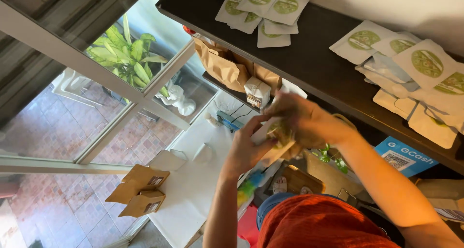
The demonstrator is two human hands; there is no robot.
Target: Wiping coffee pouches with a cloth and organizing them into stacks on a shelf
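Observation:
Both my hands meet in the middle of the head view around a white pouch (273, 138) with a round green label. My left hand (246, 149) grips its lower left side. My right hand (304, 120) covers its upper right part, blurred by motion. The pouch is held in the air in front of a dark shelf (314, 59). Two piles of similar white pouches lie on that shelf, one at the top centre (263, 8) and one at the right (415, 74).
Brown paper bags (227, 66) and a small white carton (257, 92) sit on a lower shelf. A white counter (193, 190) holds brown card boxes (142, 192). A window (87, 83) at left shows a green plant. A blue card sign (403, 156) stands at right.

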